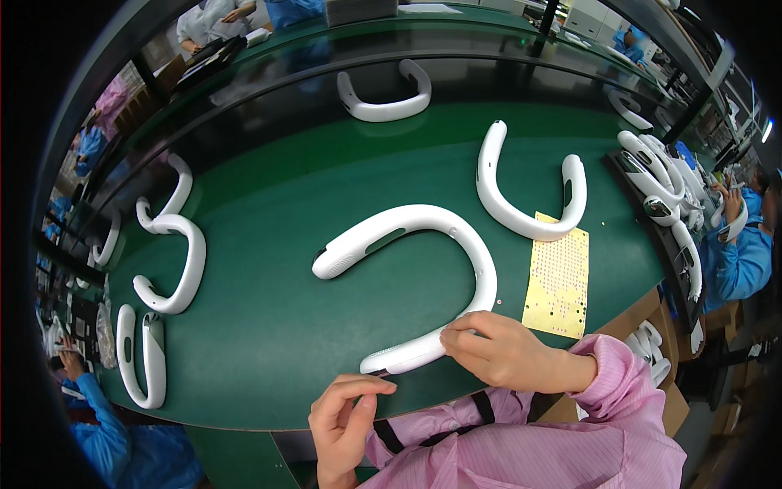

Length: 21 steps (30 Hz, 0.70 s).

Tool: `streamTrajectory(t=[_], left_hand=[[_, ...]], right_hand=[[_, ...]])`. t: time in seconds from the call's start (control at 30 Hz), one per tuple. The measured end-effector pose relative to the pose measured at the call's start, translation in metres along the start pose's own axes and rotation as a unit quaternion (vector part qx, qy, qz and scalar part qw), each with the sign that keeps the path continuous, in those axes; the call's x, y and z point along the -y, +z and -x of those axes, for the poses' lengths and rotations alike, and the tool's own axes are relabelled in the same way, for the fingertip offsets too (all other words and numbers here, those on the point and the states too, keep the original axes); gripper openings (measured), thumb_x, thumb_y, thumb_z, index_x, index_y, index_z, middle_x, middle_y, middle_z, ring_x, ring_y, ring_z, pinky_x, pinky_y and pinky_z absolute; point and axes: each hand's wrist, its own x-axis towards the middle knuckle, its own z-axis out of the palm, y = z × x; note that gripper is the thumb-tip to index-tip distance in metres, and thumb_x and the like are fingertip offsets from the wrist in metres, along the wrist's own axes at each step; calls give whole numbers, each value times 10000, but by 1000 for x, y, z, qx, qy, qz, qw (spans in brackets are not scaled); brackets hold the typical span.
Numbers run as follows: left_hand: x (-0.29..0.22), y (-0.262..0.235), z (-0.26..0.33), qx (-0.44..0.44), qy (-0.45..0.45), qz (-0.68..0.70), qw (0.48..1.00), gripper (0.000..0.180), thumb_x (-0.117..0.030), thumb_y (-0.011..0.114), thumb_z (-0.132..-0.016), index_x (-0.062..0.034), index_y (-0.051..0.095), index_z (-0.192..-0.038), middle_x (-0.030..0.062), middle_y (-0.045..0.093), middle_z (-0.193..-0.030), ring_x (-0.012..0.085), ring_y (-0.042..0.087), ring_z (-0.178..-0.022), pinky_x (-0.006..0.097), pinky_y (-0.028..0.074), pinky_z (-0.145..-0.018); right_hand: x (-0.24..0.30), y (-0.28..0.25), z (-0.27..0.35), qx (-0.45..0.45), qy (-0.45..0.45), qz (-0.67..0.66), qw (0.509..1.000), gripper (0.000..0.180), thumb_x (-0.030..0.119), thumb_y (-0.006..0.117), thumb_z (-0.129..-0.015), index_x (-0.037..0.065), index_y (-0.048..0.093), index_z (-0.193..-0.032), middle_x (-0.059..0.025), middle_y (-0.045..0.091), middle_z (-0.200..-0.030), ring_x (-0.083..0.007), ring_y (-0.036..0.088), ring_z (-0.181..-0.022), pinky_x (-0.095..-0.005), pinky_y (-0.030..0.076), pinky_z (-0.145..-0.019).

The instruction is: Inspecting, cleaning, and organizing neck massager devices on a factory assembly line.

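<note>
A white U-shaped neckband [482,273] lies on the green bench in front of me, its opening toward the left. My right hand [501,354] has its fingers pinched together at the neckband's near arm. Just below the dark end of that same arm is my left hand [346,416]. Its fingers are curled, with the thumb against the index finger; anything between them is too small to make out. To the right lies a yellow sheet [558,281] with rows of small dots. A second white neckband [529,224] overlaps its far edge.
More neckbands, one at the back [391,110] and several to the left [195,261], rest on the green bench [261,350]. A dark tray [664,253] piled with white parts borders the right side. Below it stands a cardboard box [672,407]. Co-workers in blue sit at both sides.
</note>
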Motion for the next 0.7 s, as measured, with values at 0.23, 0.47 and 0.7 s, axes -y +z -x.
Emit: streamTrajectory(t=[0.23,0.47,0.7], left_hand=[[3,25,-30,70,124,-421,896,406,-69,706,-666,-9,580,-1048,100,614,-991,280,572,-894,357,463,-769],[-7,20,-49,222,263,-440,829,419,-177,745,-640,-45,610,-1014,67,627,-924,246,571,-803,361,435,-749],[-45,85,-145,307,462,-393,733,577,-98,708,-615,-79,511,-1157,120,525,-1193,277,500,-1052,436,387,-901]], right_hand=[[-11,-6,32,-18,91,-74,993,341,80,645,-656,-23,589,-976,-130,538,-1092,-271,519,-1059,-343,469,-847],[-21,-44,32,34,110,61,991,504,212,708,-642,54,549,-1093,-95,534,-1124,-275,437,-1201,-483,299,-1045],[5,-101,126,-181,180,412,875,225,197,732,-669,104,545,-754,-11,493,-693,-196,509,-672,-386,429,-813]])
